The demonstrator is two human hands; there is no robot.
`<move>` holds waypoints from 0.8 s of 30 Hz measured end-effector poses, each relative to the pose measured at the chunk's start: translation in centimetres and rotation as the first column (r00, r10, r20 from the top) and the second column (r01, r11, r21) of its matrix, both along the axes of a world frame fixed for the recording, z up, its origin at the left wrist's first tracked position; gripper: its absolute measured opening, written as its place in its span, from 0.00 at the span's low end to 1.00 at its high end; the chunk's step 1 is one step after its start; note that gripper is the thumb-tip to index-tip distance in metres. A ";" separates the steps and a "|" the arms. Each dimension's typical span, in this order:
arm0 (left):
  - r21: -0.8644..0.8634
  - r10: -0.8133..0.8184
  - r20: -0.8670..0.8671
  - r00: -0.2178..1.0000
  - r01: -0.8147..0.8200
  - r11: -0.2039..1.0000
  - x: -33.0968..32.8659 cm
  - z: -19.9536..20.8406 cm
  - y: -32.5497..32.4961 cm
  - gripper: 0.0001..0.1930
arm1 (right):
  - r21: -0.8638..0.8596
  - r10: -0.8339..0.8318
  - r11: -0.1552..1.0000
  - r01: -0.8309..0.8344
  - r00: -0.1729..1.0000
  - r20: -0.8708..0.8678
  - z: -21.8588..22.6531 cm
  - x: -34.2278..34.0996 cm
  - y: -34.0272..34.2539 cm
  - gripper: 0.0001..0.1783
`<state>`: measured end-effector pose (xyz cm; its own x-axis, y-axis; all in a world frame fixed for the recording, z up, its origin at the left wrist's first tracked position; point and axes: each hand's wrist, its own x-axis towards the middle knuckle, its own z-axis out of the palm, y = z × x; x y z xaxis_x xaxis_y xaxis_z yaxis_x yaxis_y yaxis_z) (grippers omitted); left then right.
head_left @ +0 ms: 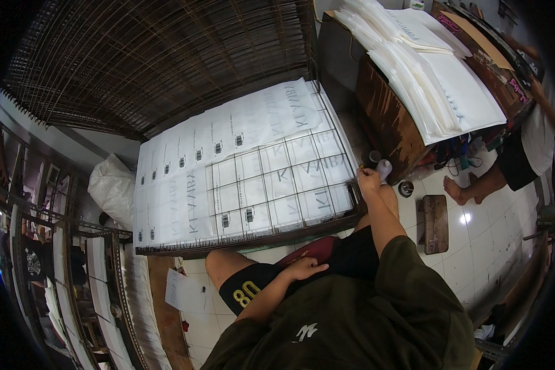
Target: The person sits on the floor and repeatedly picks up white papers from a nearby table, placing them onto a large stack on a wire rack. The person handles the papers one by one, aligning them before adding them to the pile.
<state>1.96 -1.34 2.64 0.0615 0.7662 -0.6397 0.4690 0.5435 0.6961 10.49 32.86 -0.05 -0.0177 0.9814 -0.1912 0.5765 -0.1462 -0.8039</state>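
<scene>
My left hand [307, 269] rests on my lap over the dark shorts, fingers lying loosely and holding nothing that shows. My right hand [369, 179] is closed in a pinch past my right knee, at the right end of a wire rack. What it pinches is too small to make out. Right beside it stand a clear bottle [384, 168] and a dark cup [374, 156]. In front of me, printed white plastic sheets [191, 154] lie on the wire drying rack [283, 185], partly overlapping, with grid wires crossing over some of them.
Raised wire grids [185, 49] lean over the rack's far side. A wooden table [388, 105] at the right bears a stack of white sheets [456, 92]. Nearby are a small wooden stool [435, 224], a round tin [405, 188] and another person's bare foot [456, 191]. Metal shelving fills the left.
</scene>
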 end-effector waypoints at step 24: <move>0.035 -0.050 -0.034 0.998 0.052 0.998 -0.1 -0.2 -0.1 0.35 | 0.149 -0.017 0.989 0.021 0.999 -0.030 0.8 0.3 -0.9 0.19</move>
<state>1.86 -1.42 2.40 0.0802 0.7854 -0.6138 0.5189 0.4929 0.6984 10.84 31.97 0.74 -0.0020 0.9991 -0.0419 0.5511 -0.0339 -0.8337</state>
